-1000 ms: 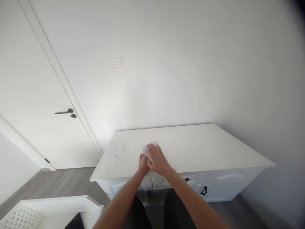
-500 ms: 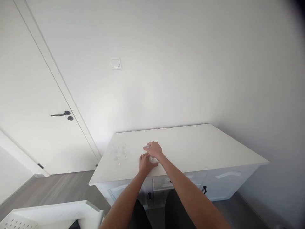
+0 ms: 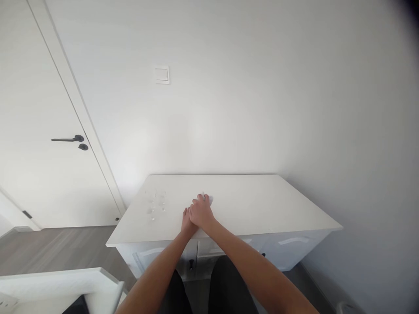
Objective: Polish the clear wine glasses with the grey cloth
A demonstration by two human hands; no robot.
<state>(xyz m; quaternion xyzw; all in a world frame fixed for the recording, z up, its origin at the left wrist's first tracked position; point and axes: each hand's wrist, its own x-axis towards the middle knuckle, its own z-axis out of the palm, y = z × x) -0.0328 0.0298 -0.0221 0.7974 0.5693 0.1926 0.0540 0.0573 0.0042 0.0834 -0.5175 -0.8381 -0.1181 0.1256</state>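
My right hand is closed around a soft-looking white cloth, part of which shows past its fingers; whether it is fabric or paper I cannot tell. Just below and to the left, my left hand is closed, its fingers largely covered by the right. A clear glass was in the left hand half a second ago; both hands now hide it. Several clear glasses stand on the left part of the white cabinet top, faint against the surface.
A plain wall with a light switch rises behind the cabinet. To the left is a white door with a dark handle. A white piece of furniture occupies the lower left, with a dark object in it.
My right hand has moved down and over the left hand, covering the glass. More of the white cloth shows at its right. The head view has shifted slightly.
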